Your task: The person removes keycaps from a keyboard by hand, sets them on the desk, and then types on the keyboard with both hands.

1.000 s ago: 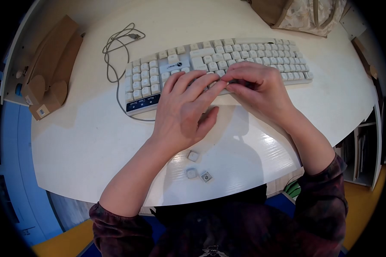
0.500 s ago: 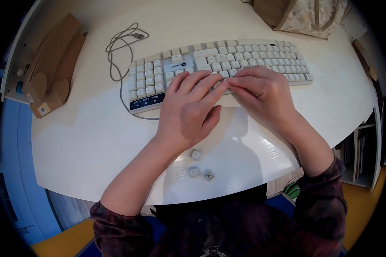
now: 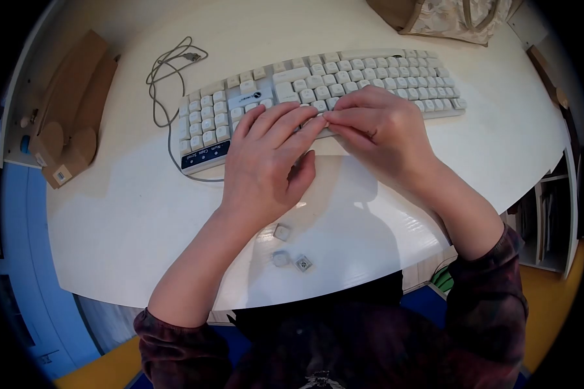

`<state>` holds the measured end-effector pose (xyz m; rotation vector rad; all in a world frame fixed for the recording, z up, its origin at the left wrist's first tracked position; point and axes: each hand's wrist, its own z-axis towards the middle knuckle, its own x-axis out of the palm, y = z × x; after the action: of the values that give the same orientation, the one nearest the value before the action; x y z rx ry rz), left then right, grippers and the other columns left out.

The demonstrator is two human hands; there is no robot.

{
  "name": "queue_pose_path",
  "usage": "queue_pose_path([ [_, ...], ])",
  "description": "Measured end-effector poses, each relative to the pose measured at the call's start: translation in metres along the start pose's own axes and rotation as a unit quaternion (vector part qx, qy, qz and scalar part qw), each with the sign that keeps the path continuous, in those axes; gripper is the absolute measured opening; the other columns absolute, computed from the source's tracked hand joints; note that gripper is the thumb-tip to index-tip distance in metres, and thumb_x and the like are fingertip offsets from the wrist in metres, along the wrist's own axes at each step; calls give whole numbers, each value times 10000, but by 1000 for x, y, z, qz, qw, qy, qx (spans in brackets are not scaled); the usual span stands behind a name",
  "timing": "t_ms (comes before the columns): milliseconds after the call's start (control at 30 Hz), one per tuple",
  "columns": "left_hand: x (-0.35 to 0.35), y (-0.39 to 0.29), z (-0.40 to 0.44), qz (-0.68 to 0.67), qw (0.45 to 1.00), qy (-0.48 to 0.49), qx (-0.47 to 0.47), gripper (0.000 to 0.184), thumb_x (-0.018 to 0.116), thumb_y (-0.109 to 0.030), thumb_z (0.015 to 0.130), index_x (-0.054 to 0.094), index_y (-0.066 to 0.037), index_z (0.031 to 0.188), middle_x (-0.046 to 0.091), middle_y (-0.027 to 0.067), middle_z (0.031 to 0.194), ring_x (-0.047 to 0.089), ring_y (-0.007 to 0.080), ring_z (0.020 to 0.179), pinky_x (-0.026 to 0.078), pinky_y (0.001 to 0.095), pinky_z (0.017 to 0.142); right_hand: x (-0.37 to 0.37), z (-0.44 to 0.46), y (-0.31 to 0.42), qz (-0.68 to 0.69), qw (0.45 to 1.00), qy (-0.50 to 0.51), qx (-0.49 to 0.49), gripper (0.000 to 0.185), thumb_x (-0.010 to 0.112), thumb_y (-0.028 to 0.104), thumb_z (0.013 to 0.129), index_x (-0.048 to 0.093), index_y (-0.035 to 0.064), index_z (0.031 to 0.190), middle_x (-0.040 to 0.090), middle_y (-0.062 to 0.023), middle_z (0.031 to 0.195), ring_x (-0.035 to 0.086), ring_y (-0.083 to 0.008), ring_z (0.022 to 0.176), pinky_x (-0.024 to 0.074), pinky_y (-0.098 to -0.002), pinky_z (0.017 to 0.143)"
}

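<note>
A white keyboard [image 3: 370, 73] lies across the table, turned so its lettering faces away from me. My left hand [image 3: 263, 159] rests over its near edge with fingers stretched out and thumb apart, holding nothing. Close against the left index fingertip, my right hand [image 3: 386, 129] pinches thumb and forefinger together at the keyboard's near row. Whatever is between those fingertips is too small and covered to make out. Between my forearms lie three loose keycaps: one upper keycap [image 3: 281, 231], one lower-left keycap [image 3: 279, 259], and one keycap [image 3: 303, 262] showing its hollow underside.
The keyboard's grey USB cable [image 3: 154, 91] is coiled loosely at the left. A brown cardboard piece [image 3: 78, 97] stands by the left panel. At the back right sits a patterned bag [image 3: 451, 19]. The table's curved front edge [image 3: 344, 287] runs close to my body.
The whole view has shifted, so the keyboard, keycaps and hands appear slightly further left. Both hands keep nearly the same pose at the keyboard's near edge.
</note>
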<state>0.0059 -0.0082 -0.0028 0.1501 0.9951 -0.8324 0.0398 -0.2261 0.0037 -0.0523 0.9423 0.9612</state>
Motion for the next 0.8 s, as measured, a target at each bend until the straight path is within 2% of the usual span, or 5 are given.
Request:
queue_pose_path([
  [467, 0, -1, -2, -1, 1000, 3, -17, 478, 718, -64, 795, 704, -76, 1273, 683, 80, 1312, 623, 299, 1265, 440, 519, 1107, -10, 0, 17, -89, 994, 45, -40, 123, 778, 102, 837, 783, 68, 955, 687, -15, 901, 658, -218, 900, 556, -361, 676],
  [800, -1, 3, 1, 3, 1000, 4, -6, 470, 745, -89, 794, 707, -88, 1263, 685, 70, 1310, 630, 293, 1250, 444, 513, 1101, 0, 2, 4, -85, 994, -4, -73, 156, 772, 73, 754, 781, 82, 909, 713, -7, 876, 685, -198, 823, 559, -338, 614],
])
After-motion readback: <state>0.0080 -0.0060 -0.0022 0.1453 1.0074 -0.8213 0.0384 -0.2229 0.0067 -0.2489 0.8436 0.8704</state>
